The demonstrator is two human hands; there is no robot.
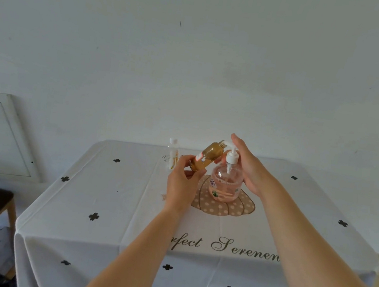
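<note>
mid-frame, the left hand [182, 183] grips the tipped brown bottle [207, 156]; the right hand [250, 168] lies flat on the soap pump [232, 157]. push hard and soap may miss the small mouth.

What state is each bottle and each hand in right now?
amber bottle: uncapped, tilted, mouth at the pump spout
pump bottle: upright on the tablecloth, partly full of pink liquid
small clear bottle: upright, white cap on
left hand: grips the amber bottle
right hand: fingers straight, against the pump head
</note>
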